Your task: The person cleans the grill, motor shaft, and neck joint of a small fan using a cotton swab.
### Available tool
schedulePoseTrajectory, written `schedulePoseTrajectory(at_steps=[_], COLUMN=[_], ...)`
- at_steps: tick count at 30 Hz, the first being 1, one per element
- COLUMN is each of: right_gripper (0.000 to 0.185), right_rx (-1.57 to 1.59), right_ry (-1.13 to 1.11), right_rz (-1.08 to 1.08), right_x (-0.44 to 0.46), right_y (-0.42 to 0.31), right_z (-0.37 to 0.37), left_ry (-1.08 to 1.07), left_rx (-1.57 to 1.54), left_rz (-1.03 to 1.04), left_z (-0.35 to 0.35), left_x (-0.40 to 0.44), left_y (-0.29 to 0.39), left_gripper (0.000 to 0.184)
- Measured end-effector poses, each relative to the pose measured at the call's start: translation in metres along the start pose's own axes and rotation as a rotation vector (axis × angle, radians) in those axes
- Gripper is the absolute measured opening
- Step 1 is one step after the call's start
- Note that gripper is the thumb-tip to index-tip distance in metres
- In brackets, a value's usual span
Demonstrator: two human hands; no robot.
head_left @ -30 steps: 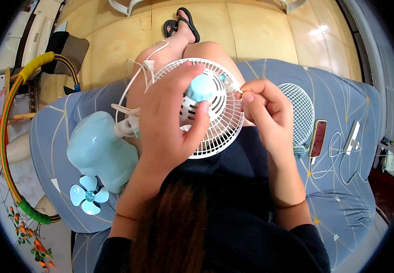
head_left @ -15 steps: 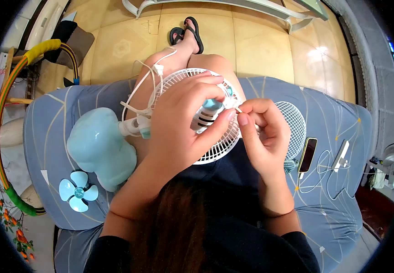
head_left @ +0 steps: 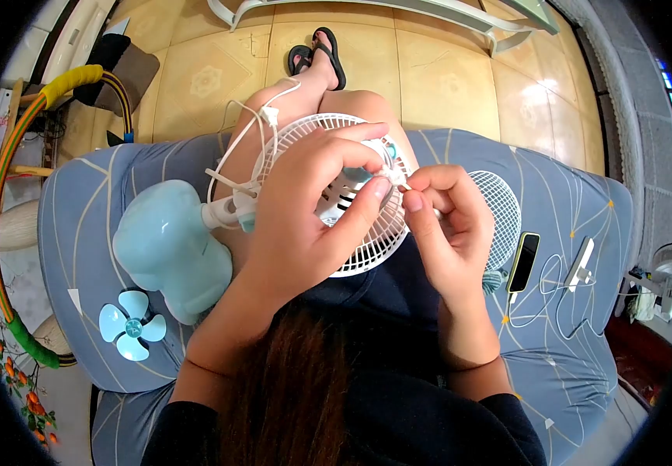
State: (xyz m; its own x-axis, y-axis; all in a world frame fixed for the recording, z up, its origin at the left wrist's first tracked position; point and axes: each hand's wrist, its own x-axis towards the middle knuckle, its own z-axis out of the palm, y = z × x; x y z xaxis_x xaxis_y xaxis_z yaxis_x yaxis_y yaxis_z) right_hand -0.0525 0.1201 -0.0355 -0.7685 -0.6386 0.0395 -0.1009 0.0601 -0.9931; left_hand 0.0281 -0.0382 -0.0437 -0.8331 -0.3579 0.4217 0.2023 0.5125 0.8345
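On my lap lies a white fan cage (head_left: pixel 371 250), joined at its left to a light blue fan base (head_left: pixel 169 241). My left hand (head_left: pixel 301 202) reaches over the cage, its thumb and index finger closed on a small white part (head_left: pixel 389 175) near the cage's right rim. My right hand (head_left: pixel 452 225) pinches a thin white piece (head_left: pixel 404 186) just right of that part. The fingers hide where the two meet. A white cable with a plug (head_left: pixel 269 116) rests over my leg at the upper left of the cage.
On the blue patterned sofa (head_left: pixel 561 186) are a blue four-bladed fan blade (head_left: pixel 132 328) at left, and a round grille (head_left: pixel 497 217), a phone (head_left: pixel 524 262) and a white power strip (head_left: pixel 582 260) at right. A striped hoop (head_left: pixel 3 194) stands at far left.
The view has shifted since the first frame. My left thumb and index finger have moved from around the blue knob at the cage's middle to the small white part by my right hand.
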Motion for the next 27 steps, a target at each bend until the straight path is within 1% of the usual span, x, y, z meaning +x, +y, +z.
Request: schedulePoseTrajectory(at_steps=[2,5,8,14,17,20,23,27], right_gripper=[0.005,0.005,0.015,0.025,0.024,0.024,0.024,0.016], right_rx=[0.066,0.188,0.185,0.267,0.410,0.421,0.477,0.332], right_ry=[-0.003,-0.026,-0.035,-0.066,-0.124,-0.153,-0.190,-0.102], right_rz=[0.065,0.081,0.111,0.197,0.225,0.227,0.265,0.240], right_x=[-0.001,-0.001,0.000,0.002,0.001,0.002,0.002,0.002], right_y=[-0.005,-0.001,-0.004,-0.004,0.000,0.001,0.003,-0.003], right_z=[0.001,0.001,0.003,0.001,-0.004,-0.005,-0.008,-0.002], left_ry=[-0.008,-0.012,-0.010,0.004,0.015,0.047,0.046,0.051], left_rx=[-0.017,-0.025,-0.020,-0.020,-0.058,-0.126,-0.129,-0.122], left_rz=[-0.017,-0.017,0.004,-0.001,-0.015,-0.013,-0.022,-0.024], left_z=[-0.001,-0.001,0.000,0.001,0.004,0.008,0.008,0.008], left_x=[0.000,0.000,0.000,-0.002,-0.004,-0.006,-0.006,-0.007], left_y=[0.002,0.002,-0.001,-0.001,-0.003,-0.008,-0.007,-0.006], left_gripper=[0.014,0.013,0.012,0.012,0.012,0.012,0.012,0.011])
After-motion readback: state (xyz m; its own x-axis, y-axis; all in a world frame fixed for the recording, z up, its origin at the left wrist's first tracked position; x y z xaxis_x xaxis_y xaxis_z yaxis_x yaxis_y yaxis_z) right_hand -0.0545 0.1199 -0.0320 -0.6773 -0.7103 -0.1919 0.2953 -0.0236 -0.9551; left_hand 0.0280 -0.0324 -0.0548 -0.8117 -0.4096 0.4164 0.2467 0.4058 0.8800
